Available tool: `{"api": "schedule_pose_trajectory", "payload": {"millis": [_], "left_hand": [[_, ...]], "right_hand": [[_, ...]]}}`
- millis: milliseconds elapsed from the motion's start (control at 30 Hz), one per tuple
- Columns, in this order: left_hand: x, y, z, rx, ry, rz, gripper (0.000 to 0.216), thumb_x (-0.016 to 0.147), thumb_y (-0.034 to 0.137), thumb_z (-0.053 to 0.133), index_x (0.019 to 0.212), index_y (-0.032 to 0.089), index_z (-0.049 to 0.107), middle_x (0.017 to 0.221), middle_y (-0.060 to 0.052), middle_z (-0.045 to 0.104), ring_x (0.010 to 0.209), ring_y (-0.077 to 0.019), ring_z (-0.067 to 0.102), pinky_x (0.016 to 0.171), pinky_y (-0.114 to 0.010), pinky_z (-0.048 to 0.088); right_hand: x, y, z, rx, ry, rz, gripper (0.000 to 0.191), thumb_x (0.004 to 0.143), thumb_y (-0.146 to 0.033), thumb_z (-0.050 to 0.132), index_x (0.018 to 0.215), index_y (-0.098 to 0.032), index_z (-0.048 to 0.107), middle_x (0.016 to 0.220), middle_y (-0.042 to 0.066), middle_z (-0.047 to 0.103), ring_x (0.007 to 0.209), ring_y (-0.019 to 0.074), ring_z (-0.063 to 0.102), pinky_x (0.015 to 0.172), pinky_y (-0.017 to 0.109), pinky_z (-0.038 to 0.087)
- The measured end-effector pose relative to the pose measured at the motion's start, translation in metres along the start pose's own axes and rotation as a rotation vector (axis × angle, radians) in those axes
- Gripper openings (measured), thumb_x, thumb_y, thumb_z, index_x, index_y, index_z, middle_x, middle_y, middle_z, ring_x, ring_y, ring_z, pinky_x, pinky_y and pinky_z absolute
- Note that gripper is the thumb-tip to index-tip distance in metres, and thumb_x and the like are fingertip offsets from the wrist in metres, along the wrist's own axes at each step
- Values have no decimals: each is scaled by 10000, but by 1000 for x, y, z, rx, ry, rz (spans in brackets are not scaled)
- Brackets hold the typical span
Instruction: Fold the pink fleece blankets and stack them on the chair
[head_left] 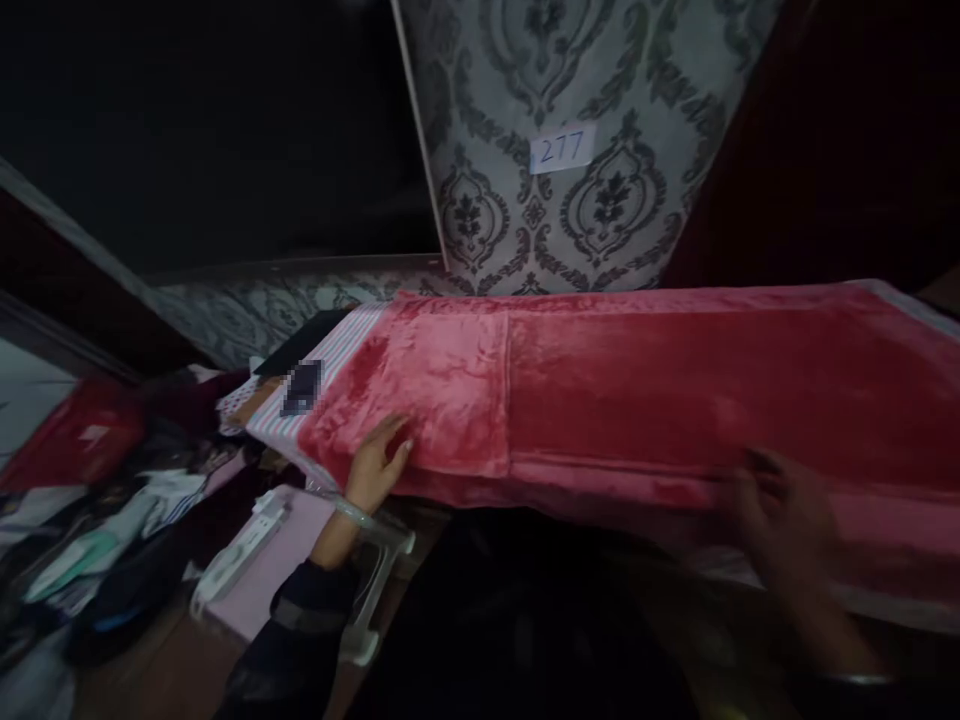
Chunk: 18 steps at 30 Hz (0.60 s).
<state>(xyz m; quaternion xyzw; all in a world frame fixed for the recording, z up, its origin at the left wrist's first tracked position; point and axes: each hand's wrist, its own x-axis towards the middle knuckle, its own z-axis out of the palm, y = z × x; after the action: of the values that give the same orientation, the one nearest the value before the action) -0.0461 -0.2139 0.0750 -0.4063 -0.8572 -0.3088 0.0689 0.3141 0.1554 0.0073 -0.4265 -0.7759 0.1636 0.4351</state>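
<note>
Left hand point(379, 462) flat, fingers spread on red blanket point(637, 390); right hand point(780, 525) blurred, open, at blanket's near edge.

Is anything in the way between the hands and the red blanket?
Nothing visible. The left hand lies flat on the red blanket near its left end. The right hand, blurred, is at its front edge; whether it touches is unclear.

Left hand point(379, 465) flat, fingers extended, right hand point(780, 525) blurred, fingers spread
</note>
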Motion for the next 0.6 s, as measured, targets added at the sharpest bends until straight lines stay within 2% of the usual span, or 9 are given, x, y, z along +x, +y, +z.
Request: {"api": "schedule_pose_trajectory", "payload": {"millis": [33, 100, 233, 300, 467, 600], "left_hand": [[-11, -9, -2, 14, 36, 0, 511, 958, 518, 487, 1303, 189, 671, 1368, -139, 679, 1338, -310, 588, 1164, -545, 436], [-27, -22, -4, 57, 86, 4, 463, 951, 483, 517, 1301, 223, 673, 1363, -124, 682, 1349, -329, 575, 1177, -597, 395], [-43, -41, -6, 27, 199, -34, 503, 940, 476, 567, 1381, 239, 618, 1552, -132, 517, 1483, -333, 421, 1230, -589, 310], [-44, -52, -5, -79, 246, -103, 544, 932, 503, 581, 1398, 223, 601, 1585, -147, 472, 1500, -329, 396, 1229, -561, 322], [-31, -78, 2, -416, 236, -324, 630, 868, 574, 637, 1359, 180, 626, 1402, -154, 640, 1346, -317, 568, 1176, -517, 409], [-21, -82, 3, -556, 239, -414, 648, 802, 552, 714, 1337, 192, 652, 1356, -123, 669, 1341, -317, 563, 1140, -487, 446]], "right_hand": [[-15, -23, 12, 87, -55, -30, 502, 914, -603, 473, 1182, -229, 674, 1036, 131, 727, 919, 352, 707, 863, 551, 572], [-39, -65, 34, 287, -195, -87, 427, 931, -546, 500, 1131, -213, 678, 1002, 107, 749, 860, 269, 716, 805, 433, 590], [-55, -128, 69, 521, -463, -131, 386, 933, -439, 539, 1236, -222, 638, 1028, 99, 759, 887, 238, 727, 764, 364, 588], [-52, -149, 83, 548, -542, -130, 437, 919, -392, 550, 1318, -221, 597, 1041, 100, 754, 915, 242, 727, 783, 373, 588], [-39, -183, 112, 509, -669, -122, 570, 865, -272, 580, 1431, -239, 525, 969, 55, 751, 822, 215, 720, 783, 368, 574], [-38, -200, 126, 371, -731, -141, 634, 852, -297, 617, 1472, -202, 522, 876, 46, 735, 721, 218, 679, 706, 349, 539]]}}
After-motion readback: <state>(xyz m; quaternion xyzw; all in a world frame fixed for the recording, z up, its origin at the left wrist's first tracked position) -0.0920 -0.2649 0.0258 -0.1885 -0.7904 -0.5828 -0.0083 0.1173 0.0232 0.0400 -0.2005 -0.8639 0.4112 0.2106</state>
